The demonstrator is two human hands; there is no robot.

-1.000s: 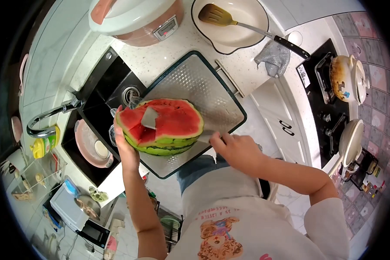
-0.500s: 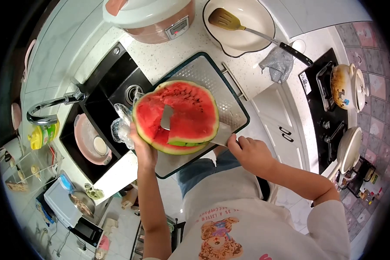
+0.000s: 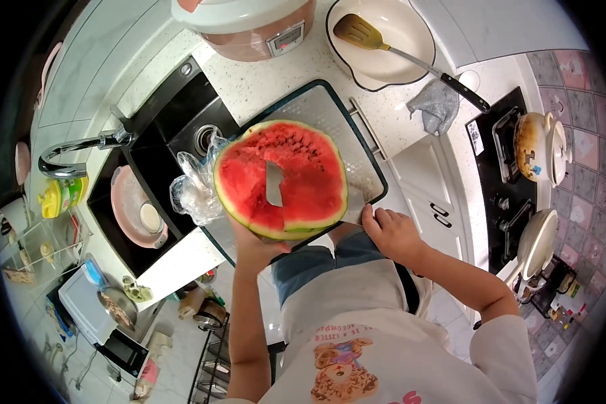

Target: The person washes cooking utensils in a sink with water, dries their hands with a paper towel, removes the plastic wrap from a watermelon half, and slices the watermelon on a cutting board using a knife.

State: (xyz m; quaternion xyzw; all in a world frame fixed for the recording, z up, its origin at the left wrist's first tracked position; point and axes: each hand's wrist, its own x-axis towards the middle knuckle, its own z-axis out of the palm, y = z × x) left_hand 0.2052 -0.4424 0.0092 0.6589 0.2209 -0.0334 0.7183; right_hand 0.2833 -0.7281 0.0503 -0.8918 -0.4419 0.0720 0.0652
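A cut half watermelon, red face up with dark seeds, is held over a textured cutting board with a dark green rim. My left hand is wrapped round its lower left edge, supporting it from below. A knife is sunk in the flesh; its tip end shows in the middle of the red face, and more blade shows by my right hand. My right hand is closed round the knife's handle end, the handle itself hidden. Crumpled plastic wrap lies against the melon's left side.
Left of the board is a black sink with a pink basin and a chrome faucet. A rice cooker and a white pan with a slotted spatula stand behind. On the right is a stove with pots.
The watermelon has shifted slightly right, and the gap along its near cut has closed up. My left hand has moved right and further under it. More plastic wrap shows.
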